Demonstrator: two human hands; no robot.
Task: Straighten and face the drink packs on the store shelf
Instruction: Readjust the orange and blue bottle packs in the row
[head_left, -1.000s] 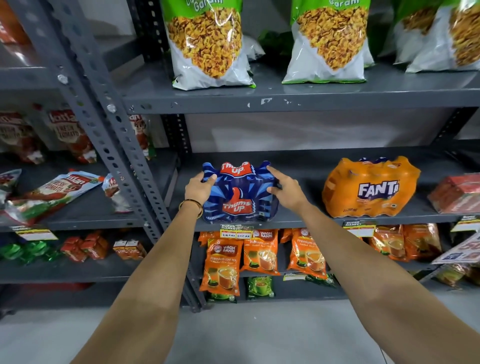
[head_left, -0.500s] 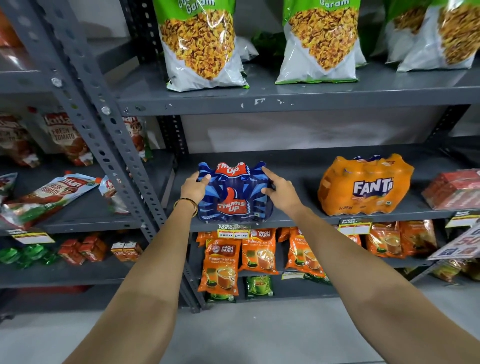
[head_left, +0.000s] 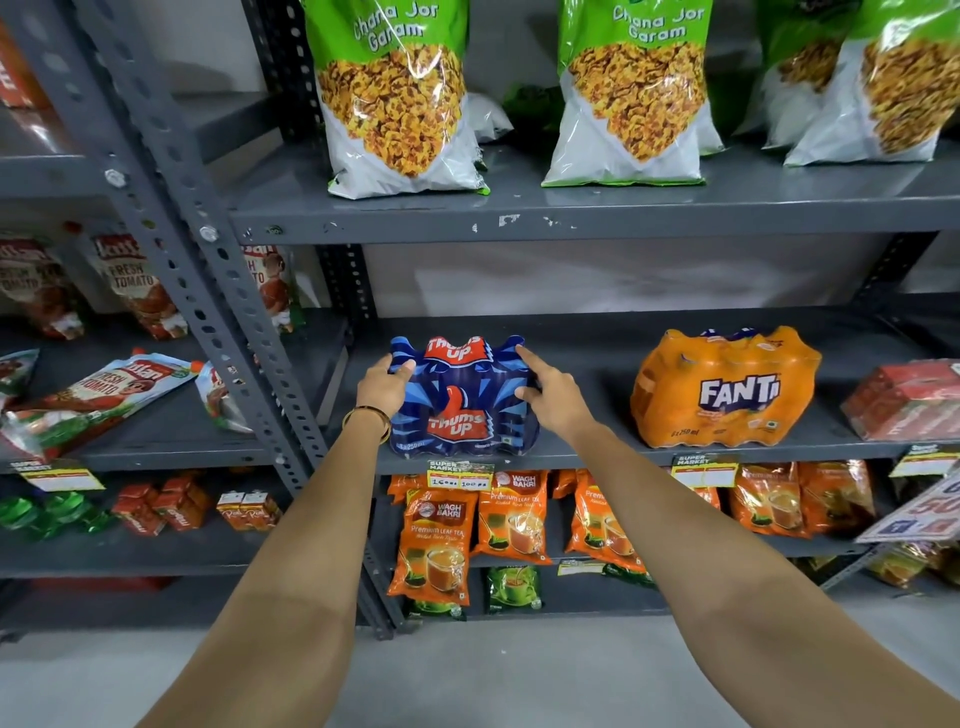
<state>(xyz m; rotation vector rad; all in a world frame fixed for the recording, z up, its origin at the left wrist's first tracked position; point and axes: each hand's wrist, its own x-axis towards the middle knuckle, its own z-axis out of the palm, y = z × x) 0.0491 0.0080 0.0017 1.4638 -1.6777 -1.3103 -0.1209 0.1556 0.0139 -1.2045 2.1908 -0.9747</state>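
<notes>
Blue drink pack (head_left: 462, 400) sits at the near edge of the middle shelf (head_left: 597, 457), left end, label facing out. Left hand (head_left: 383, 387) cups its left side, fingers curled on the wrap; right hand (head_left: 553, 395) presses the right side, fingers spread. Best to nudge both sides evenly, keeping the front flush with the edge (shrink film looks glossy, slippery, lumpy over bottle tops). Orange pack (head_left: 724, 387) stands well right, slightly angled.

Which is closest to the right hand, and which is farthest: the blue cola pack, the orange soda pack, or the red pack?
From the right hand:
1. Blue cola pack, touching its left side.
2. Orange soda pack, further right on the same shelf.
3. Red pack, at the far right edge.
</notes>
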